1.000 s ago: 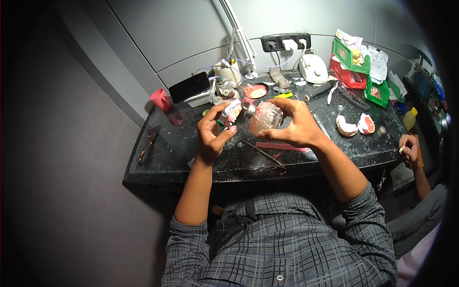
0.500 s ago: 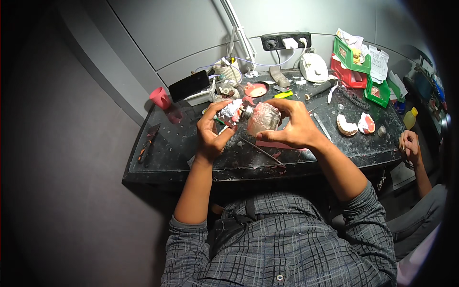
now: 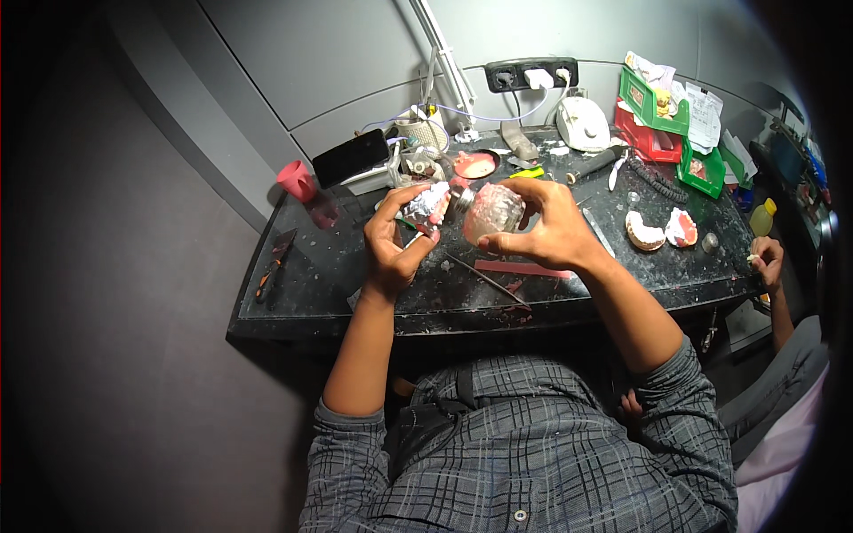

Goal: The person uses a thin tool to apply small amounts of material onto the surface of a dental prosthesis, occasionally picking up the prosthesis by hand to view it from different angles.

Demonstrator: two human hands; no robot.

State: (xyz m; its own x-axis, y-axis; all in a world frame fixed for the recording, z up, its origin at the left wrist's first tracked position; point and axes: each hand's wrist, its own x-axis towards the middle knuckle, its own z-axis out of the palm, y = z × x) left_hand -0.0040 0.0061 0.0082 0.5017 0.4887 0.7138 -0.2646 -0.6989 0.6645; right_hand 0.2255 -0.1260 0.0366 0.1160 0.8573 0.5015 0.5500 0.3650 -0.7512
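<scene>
Over the bench (image 3: 324, 280), left grip (image 3: 389, 256) clasping dental model (image 3: 426, 206), right grip (image 3: 558, 233) wrapped around glass jar (image 3: 493, 215)

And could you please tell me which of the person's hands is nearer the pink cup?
Left. The left hand, gripping the dental model, is right of the pink cup and lower in the picture; the right hand, holding the metal-necked clear bottle, is farther right.

Here's the glass jar (image 3: 495, 218), rounded, clear, smeared pink, held up and tipped on its side! Its metal neck (image 3: 461, 197) points left, and just left of the jar there's the dental model (image 3: 425, 208), also held: white plaster, pink gum, pale teeth facing that neck.
</scene>
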